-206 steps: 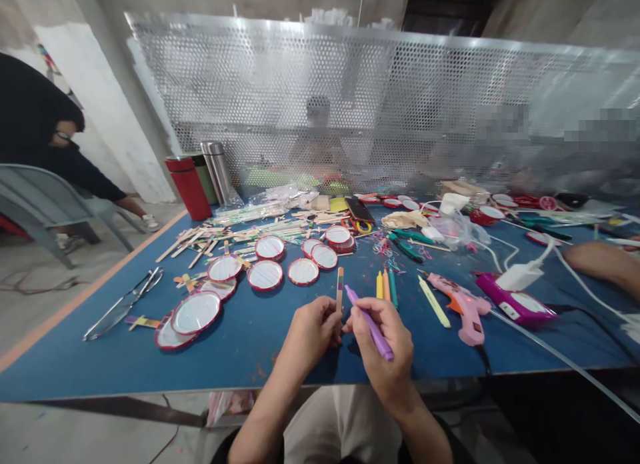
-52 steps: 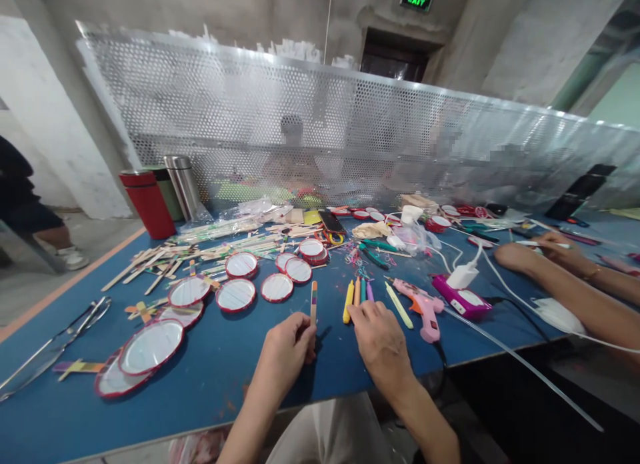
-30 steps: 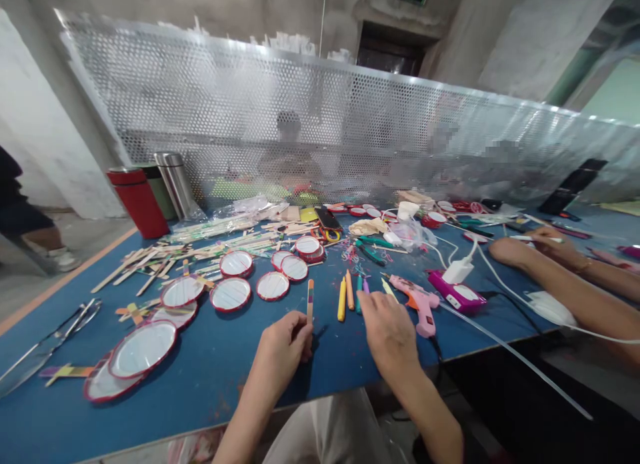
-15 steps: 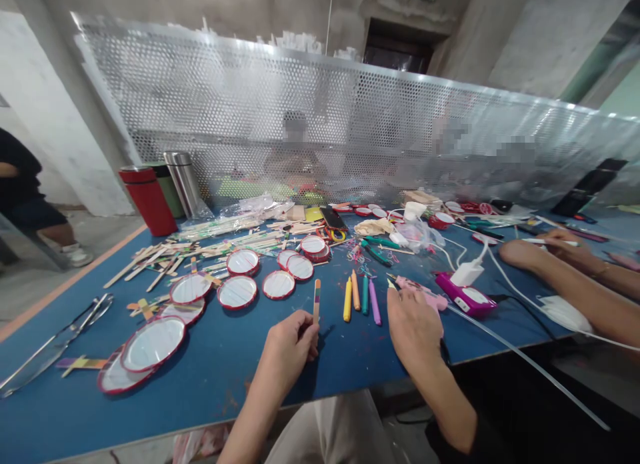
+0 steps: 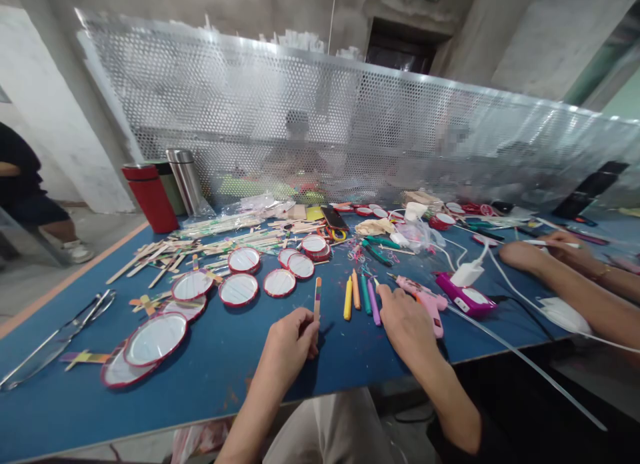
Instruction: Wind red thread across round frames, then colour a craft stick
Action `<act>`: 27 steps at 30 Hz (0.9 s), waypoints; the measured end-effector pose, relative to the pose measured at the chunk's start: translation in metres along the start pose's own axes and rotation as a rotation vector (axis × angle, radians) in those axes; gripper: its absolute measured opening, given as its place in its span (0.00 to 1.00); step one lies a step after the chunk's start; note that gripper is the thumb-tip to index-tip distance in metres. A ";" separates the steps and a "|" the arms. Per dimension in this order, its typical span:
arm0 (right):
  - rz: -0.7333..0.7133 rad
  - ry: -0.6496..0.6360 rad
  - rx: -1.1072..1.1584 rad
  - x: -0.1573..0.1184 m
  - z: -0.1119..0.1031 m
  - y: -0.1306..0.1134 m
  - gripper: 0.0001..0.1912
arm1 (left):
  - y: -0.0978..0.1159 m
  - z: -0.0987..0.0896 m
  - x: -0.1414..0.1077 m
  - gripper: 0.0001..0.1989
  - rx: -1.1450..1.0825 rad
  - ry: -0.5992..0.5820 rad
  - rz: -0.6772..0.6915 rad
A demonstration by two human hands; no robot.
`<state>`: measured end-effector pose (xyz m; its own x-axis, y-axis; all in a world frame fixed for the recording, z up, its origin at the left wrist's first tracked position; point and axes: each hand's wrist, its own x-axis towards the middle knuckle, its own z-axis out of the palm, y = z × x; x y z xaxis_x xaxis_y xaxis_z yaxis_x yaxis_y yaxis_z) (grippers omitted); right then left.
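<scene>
My left hand is closed round the lower end of a wooden craft stick with orange and purple bands, held upright above the blue table. My right hand is curled just right of a row of crayons: a yellow crayon, an orange crayon, a teal crayon and a purple crayon. A pale crayon tip sticks out past its fingers; the rest is hidden by the hand. Right beside this hand lies a pink glue gun.
Round red-rimmed discs lie on the left, several overlapping. Loose craft sticks are heaped behind them. Bottles stand at the back left. A purple power strip with cables sits right; a co-worker's arm reaches in there.
My right hand has moved left towards the purple crayon, carrying the pale tip along and uncovering more of the glue gun. My left hand holds the craft stick much as before.
</scene>
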<state>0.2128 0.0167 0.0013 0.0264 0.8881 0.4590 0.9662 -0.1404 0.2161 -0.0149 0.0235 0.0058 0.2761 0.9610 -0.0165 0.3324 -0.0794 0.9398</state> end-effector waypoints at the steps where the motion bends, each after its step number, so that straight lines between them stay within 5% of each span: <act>1: 0.003 0.004 0.009 0.000 0.001 0.000 0.14 | 0.000 0.000 0.000 0.09 0.006 -0.001 -0.004; 4: 0.051 0.119 0.241 -0.002 -0.003 -0.004 0.13 | 0.000 0.000 0.002 0.09 0.034 -0.003 -0.010; 7: 0.168 0.226 0.949 -0.007 -0.018 -0.016 0.11 | 0.001 -0.001 0.002 0.10 0.057 -0.010 -0.009; 11: 0.293 -0.057 1.890 -0.017 -0.045 -0.043 0.17 | 0.000 0.000 0.003 0.09 0.038 -0.011 -0.010; 14: 0.258 -0.199 2.225 -0.021 -0.058 -0.060 0.25 | -0.002 0.001 0.002 0.10 -0.002 -0.004 0.002; 19: 0.235 -0.148 2.204 -0.022 -0.056 -0.073 0.20 | -0.001 0.001 0.002 0.10 -0.008 -0.015 0.005; 23: 0.349 0.187 1.752 -0.024 -0.043 -0.083 0.06 | 0.000 0.000 0.001 0.11 0.001 -0.016 0.003; 27: 0.317 0.354 1.396 -0.026 -0.040 -0.090 0.09 | 0.000 0.001 0.001 0.10 -0.005 -0.011 0.012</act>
<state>0.1151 -0.0116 0.0048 0.4152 0.7219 0.5536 0.3962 0.4043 -0.8243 -0.0140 0.0243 0.0057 0.2896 0.9571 -0.0090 0.3249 -0.0895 0.9415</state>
